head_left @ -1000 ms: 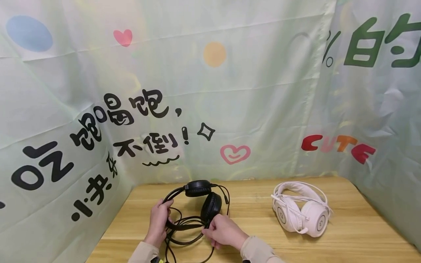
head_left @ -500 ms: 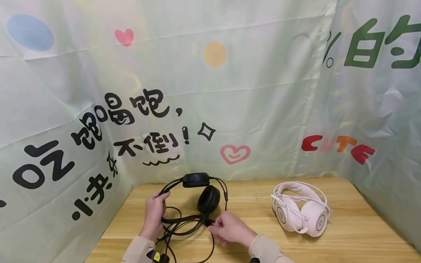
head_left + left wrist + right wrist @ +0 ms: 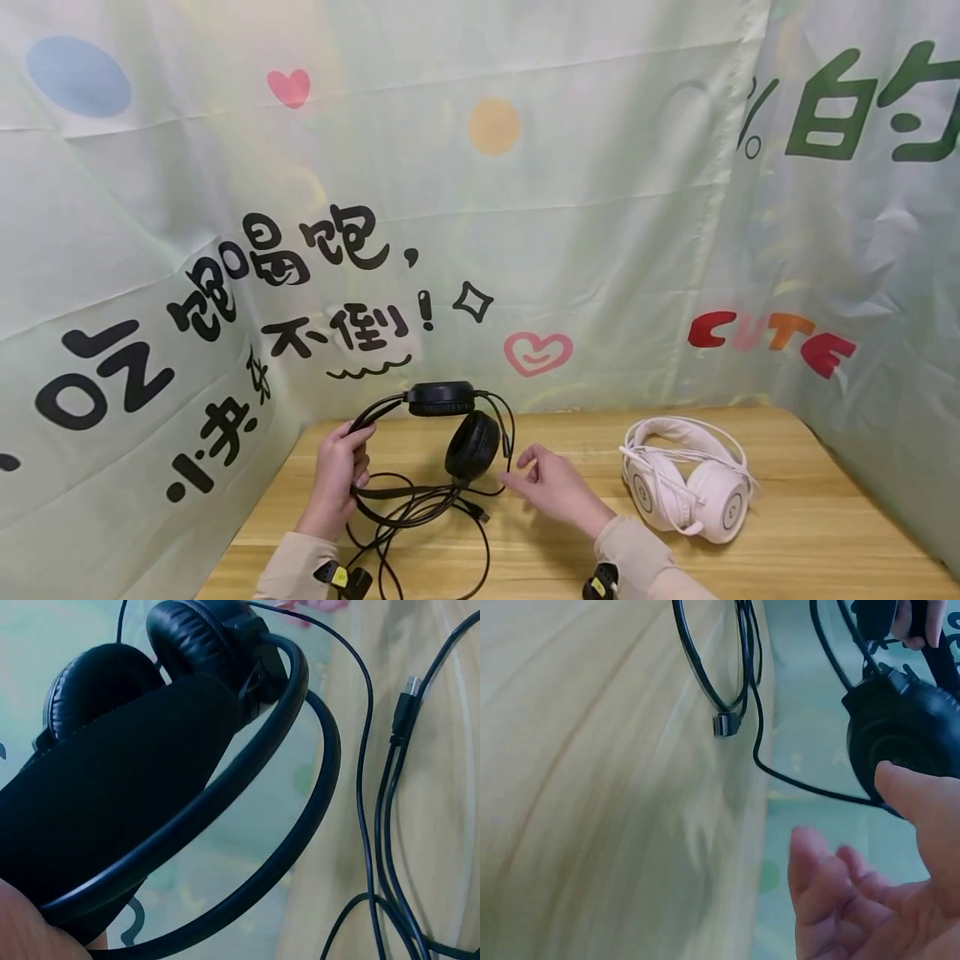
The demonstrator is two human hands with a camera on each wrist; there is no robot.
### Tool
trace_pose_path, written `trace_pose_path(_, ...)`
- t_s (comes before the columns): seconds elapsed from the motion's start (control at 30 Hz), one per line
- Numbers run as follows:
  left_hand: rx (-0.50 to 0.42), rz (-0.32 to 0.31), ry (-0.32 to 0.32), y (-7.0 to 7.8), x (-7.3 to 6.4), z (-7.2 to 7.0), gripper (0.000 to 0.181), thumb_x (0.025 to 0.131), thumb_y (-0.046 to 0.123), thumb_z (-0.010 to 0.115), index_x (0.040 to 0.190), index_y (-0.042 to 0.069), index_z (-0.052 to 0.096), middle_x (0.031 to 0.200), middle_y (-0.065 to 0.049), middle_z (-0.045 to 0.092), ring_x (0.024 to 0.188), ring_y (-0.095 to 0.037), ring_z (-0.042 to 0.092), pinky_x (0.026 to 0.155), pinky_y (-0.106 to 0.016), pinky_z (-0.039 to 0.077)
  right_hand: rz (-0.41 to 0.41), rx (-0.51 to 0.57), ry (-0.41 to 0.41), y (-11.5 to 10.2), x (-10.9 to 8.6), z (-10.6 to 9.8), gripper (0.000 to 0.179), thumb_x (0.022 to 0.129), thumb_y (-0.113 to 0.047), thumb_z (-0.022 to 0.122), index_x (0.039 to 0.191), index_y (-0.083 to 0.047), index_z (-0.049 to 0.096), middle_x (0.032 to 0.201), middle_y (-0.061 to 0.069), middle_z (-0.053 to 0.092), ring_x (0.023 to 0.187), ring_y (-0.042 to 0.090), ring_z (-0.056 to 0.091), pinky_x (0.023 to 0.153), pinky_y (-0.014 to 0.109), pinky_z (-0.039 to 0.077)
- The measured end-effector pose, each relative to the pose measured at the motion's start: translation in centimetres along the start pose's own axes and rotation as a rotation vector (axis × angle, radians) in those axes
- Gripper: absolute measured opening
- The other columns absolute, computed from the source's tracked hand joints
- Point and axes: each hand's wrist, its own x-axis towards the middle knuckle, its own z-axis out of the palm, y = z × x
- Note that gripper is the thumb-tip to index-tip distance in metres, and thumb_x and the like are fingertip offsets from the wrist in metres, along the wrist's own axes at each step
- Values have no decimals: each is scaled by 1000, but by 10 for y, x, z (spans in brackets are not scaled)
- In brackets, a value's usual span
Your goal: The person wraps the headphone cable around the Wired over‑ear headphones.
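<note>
My left hand (image 3: 339, 477) grips the headband of black over-ear headphones (image 3: 441, 400), fingers wrapped round it at the left. The two ear cups point up and to the right, and a thin microphone boom (image 3: 504, 442) hangs beside them. In the left wrist view the padded headband (image 3: 127, 787) and its two outer tubes fill the middle. My right hand (image 3: 557, 490) is just right of the lower ear cup (image 3: 472, 446), fingers loosely bent with nothing between them. Below the headphones lies their looped black cable (image 3: 420, 512), with a USB plug (image 3: 476, 510) on the wooden table.
White headphones (image 3: 686, 479), their cable wound round them, rest on the wooden table (image 3: 570, 567) at the right. A pale green printed cloth (image 3: 600, 250) hangs behind the table and along both sides.
The left hand has lifted the black headphones up and to the left. The right hand has let go of the cable by the lower ear cup and moved right, and the USB plug now shows.
</note>
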Motion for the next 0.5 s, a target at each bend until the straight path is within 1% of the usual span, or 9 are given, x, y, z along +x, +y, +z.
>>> trace_pose_path(0.07,-7,4,-14,2,0,-1,33,107,17,60,79,14,43,56,12,28,41,-3,27,40,-18,27,-30,-12,12,-1,2,-1,50,100,-42,75,128,-3,62,89,3,69,72,15,64,63,29,53)
trace_pose_path(0.13,-18,10,-33,3,-1,-2,33,107,16,60,79,15,43,56,12,28,41,-2,27,40,-18,26,-83,-24,-2,-1,5,-2,44,103,-38,72,130,-5,62,97,5,71,79,15,66,67,30,55)
trace_pose_path(0.2,-33,21,-57,4,-1,-3,32,106,14,60,79,15,43,56,12,29,41,-2,26,39,-18,25,-153,-31,-3,0,8,-2,30,106,-30,67,123,-5,65,101,8,74,83,15,67,71,29,56)
trace_pose_path(0.27,-47,35,-84,5,0,-5,30,105,12,59,80,15,44,57,12,30,40,-2,26,39,-18,24,-207,-19,-1,0,11,-4,20,109,-24,62,113,-6,68,101,12,74,85,15,66,72,27,54)
trace_pose_path(0.33,-57,45,-114,7,0,-9,27,105,10,58,81,15,46,57,11,30,40,-2,26,40,-19,22,-241,0,-7,0,13,-7,22,111,-20,56,107,-4,71,103,15,75,90,19,69,76,26,55)
trace_pose_path(0.37,-63,51,-130,7,0,-11,26,105,8,57,81,15,47,58,11,29,40,-4,23,40,-21,20,-250,11,-19,0,13,-9,25,112,-19,53,106,-3,72,102,16,75,90,18,67,76,25,52)
trace_pose_path(0.43,-77,70,-172,9,0,-17,23,105,6,55,83,14,51,59,6,24,42,-11,14,42,-27,14,-257,29,-54,-1,15,-15,32,114,-18,49,104,-1,73,104,16,76,96,21,68,80,26,52)
trace_pose_path(0.5,-94,97,-225,11,-2,-25,24,106,5,52,83,13,53,61,0,18,45,-19,6,43,-33,9,-265,38,-92,-1,17,-20,35,115,-18,45,103,0,74,106,15,78,102,25,71,86,28,54)
